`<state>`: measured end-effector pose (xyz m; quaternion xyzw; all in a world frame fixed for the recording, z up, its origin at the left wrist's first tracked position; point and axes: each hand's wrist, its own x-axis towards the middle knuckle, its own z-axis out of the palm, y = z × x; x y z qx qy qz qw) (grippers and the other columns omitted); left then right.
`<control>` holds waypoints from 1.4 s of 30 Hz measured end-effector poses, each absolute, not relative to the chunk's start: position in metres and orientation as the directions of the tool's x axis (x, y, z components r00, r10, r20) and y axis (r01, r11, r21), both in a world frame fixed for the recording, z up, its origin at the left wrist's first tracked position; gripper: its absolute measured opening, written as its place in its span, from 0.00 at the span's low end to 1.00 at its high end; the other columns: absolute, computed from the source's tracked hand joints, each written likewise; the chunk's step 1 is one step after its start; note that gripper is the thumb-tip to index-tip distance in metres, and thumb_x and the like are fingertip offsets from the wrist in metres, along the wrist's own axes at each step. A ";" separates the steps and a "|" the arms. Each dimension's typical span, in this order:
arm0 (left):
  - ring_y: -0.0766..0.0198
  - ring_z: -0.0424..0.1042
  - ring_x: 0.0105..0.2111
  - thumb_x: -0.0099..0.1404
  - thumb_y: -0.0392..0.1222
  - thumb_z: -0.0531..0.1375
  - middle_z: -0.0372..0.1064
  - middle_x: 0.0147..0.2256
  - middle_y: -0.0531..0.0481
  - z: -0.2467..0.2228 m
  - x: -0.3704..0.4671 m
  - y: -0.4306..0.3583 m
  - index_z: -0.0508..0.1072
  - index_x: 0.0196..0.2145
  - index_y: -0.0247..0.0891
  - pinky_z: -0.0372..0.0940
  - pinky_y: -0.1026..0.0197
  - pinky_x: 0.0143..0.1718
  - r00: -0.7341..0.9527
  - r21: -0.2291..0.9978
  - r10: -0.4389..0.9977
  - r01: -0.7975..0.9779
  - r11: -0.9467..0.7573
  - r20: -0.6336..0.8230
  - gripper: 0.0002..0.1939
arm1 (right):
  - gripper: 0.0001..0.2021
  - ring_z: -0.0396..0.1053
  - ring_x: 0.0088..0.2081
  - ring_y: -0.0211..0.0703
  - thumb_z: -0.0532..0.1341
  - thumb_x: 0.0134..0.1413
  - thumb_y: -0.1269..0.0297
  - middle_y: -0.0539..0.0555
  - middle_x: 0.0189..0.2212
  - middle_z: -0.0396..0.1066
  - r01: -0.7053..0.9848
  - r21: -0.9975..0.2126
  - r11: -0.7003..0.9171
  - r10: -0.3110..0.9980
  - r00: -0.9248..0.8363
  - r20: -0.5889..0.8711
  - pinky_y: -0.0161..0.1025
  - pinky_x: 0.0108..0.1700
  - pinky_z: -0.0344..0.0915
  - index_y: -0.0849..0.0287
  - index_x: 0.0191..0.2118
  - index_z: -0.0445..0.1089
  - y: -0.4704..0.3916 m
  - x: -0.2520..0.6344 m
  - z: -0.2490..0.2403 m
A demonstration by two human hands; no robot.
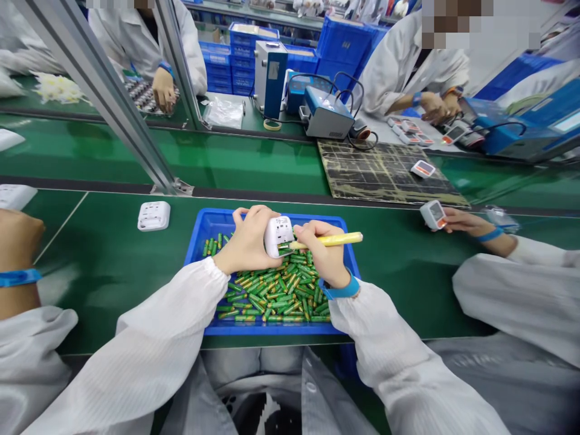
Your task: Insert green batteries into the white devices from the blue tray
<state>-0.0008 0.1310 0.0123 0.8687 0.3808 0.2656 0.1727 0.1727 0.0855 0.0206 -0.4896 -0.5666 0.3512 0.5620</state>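
Over the blue tray (276,330), my left hand (251,238) is closed around a small white plastic device (277,234), its back side with slots turned toward me. My right hand (324,251) grips a yellow-handled tool (338,239) like a pen; its thin tip reaches the lower edge of the device. Whether the tip touches it I cannot tell. Beneath both hands, the tray holds a heap of green batteries (276,293) with gold-coloured ends. Another white device (154,216) lies back side up on the green bench, left of the tray.
A metal post (99,84) rises behind the bench at left. Across the conveyor belt (235,158) lies a dark scratched board (385,172) bearing one device. Co-workers' hands are at both sides; the right one (471,222) holds a device with a screen. Blue electrical boxes (328,112) stand beyond.
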 end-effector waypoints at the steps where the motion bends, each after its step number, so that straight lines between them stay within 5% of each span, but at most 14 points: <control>1: 0.47 0.65 0.53 0.43 0.47 0.67 0.69 0.49 0.44 0.012 -0.001 0.131 0.62 0.49 0.40 0.48 0.44 0.54 0.573 0.490 0.751 0.576 -0.654 0.329 0.36 | 0.21 0.56 0.19 0.35 0.62 0.56 0.59 0.46 0.14 0.61 0.216 -0.931 0.293 0.944 0.087 0.317 0.36 0.26 0.55 0.56 0.16 0.60 0.085 0.172 0.020; 4: 0.46 0.66 0.50 0.43 0.49 0.66 0.70 0.46 0.44 0.009 -0.001 0.132 0.63 0.46 0.39 0.47 0.41 0.53 0.586 0.419 0.742 0.615 -0.669 0.324 0.33 | 0.22 0.55 0.19 0.35 0.58 0.59 0.62 0.46 0.14 0.58 0.461 -0.790 0.404 0.889 0.004 0.458 0.37 0.26 0.52 0.56 0.15 0.55 0.080 0.167 0.019; 7: 0.46 0.68 0.45 0.45 0.48 0.63 0.71 0.40 0.44 0.005 0.001 0.130 0.64 0.42 0.39 0.45 0.38 0.53 0.600 0.312 0.725 0.655 -0.688 0.338 0.26 | 0.20 0.51 0.19 0.36 0.56 0.57 0.68 0.47 0.13 0.53 0.686 -0.501 0.527 0.770 -0.136 0.624 0.39 0.26 0.48 0.55 0.16 0.51 0.073 0.159 0.018; 11: 0.46 0.67 0.42 0.45 0.49 0.62 0.70 0.36 0.44 0.008 0.005 0.125 0.64 0.37 0.39 0.46 0.36 0.52 0.609 0.267 0.733 0.684 -0.679 0.304 0.22 | 0.16 0.53 0.20 0.39 0.56 0.54 0.71 0.49 0.14 0.56 0.827 -0.287 0.483 0.733 -0.204 0.649 0.41 0.27 0.46 0.54 0.18 0.53 0.073 0.156 0.016; 14: 0.46 0.67 0.42 0.39 0.55 0.66 0.70 0.38 0.45 0.014 0.005 0.122 0.63 0.38 0.41 0.49 0.38 0.51 0.586 0.329 0.769 0.695 -0.639 0.255 0.29 | 0.15 0.51 0.19 0.39 0.57 0.51 0.69 0.49 0.14 0.55 0.876 -0.375 0.303 0.843 -0.063 0.533 0.41 0.26 0.44 0.54 0.18 0.53 0.082 0.165 0.011; 16: 0.46 0.67 0.43 0.38 0.57 0.67 0.70 0.39 0.45 0.017 0.003 0.123 0.63 0.39 0.41 0.50 0.39 0.51 0.546 0.357 0.795 0.710 -0.607 0.266 0.32 | 0.18 0.49 0.18 0.37 0.57 0.53 0.66 0.47 0.13 0.51 0.789 -0.577 0.210 0.883 0.101 0.459 0.39 0.25 0.45 0.54 0.18 0.50 0.087 0.171 0.010; 19: 0.46 0.67 0.44 0.39 0.55 0.67 0.70 0.41 0.46 0.017 -0.001 0.127 0.62 0.41 0.40 0.48 0.38 0.52 0.533 0.345 0.790 0.712 -0.612 0.301 0.33 | 0.21 0.53 0.18 0.35 0.57 0.56 0.61 0.45 0.13 0.53 0.396 -0.899 0.189 0.906 0.283 0.315 0.36 0.23 0.50 0.55 0.16 0.49 0.089 0.173 0.014; 21: 0.46 0.67 0.45 0.40 0.55 0.66 0.70 0.42 0.45 0.015 -0.002 0.129 0.62 0.41 0.40 0.47 0.38 0.52 0.556 0.331 0.771 0.697 -0.636 0.312 0.32 | 0.20 0.56 0.17 0.34 0.60 0.54 0.60 0.45 0.13 0.56 0.145 -0.974 0.176 0.931 0.296 0.212 0.35 0.21 0.52 0.55 0.15 0.53 0.088 0.172 0.019; 24: 0.46 0.67 0.45 0.41 0.55 0.66 0.71 0.42 0.46 0.013 -0.002 0.130 0.62 0.42 0.40 0.47 0.38 0.52 0.579 0.325 0.750 0.677 -0.661 0.319 0.32 | 0.18 0.56 0.15 0.34 0.62 0.50 0.60 0.45 0.12 0.58 0.000 -0.993 0.122 0.955 0.272 0.117 0.34 0.19 0.52 0.55 0.15 0.58 0.087 0.170 0.024; 29: 0.46 0.67 0.45 0.41 0.54 0.66 0.71 0.42 0.45 0.013 -0.002 0.129 0.63 0.42 0.40 0.47 0.38 0.53 0.571 0.324 0.762 0.690 -0.647 0.306 0.32 | 0.19 0.57 0.16 0.34 0.62 0.51 0.59 0.45 0.12 0.60 0.022 -0.993 0.112 0.967 0.229 0.114 0.34 0.20 0.53 0.55 0.15 0.56 0.085 0.165 0.022; 34: 0.43 0.67 0.45 0.39 0.52 0.67 0.71 0.40 0.45 0.009 0.001 0.129 0.64 0.39 0.41 0.45 0.36 0.55 0.602 0.294 0.749 0.689 -0.663 0.276 0.30 | 0.21 0.53 0.18 0.35 0.57 0.56 0.63 0.45 0.13 0.54 0.446 -0.856 0.262 0.922 0.148 0.359 0.36 0.24 0.50 0.55 0.15 0.51 0.083 0.164 0.013; 38: 0.47 0.68 0.42 0.38 0.54 0.68 0.70 0.39 0.46 0.012 0.001 0.128 0.63 0.39 0.39 0.50 0.39 0.52 0.563 0.373 0.782 0.688 -0.622 0.267 0.32 | 0.17 0.48 0.18 0.36 0.58 0.51 0.66 0.45 0.13 0.49 0.729 -0.655 0.198 0.902 0.126 0.414 0.38 0.25 0.45 0.55 0.17 0.51 0.092 0.176 0.004; 42: 0.48 0.68 0.45 0.38 0.53 0.69 0.70 0.42 0.48 0.017 -0.003 0.130 0.63 0.42 0.40 0.50 0.42 0.53 0.461 0.456 0.826 0.689 -0.563 0.324 0.35 | 0.19 0.53 0.17 0.35 0.57 0.51 0.63 0.45 0.12 0.50 0.420 -0.897 0.139 0.913 0.296 0.280 0.36 0.23 0.49 0.54 0.15 0.50 0.098 0.182 0.004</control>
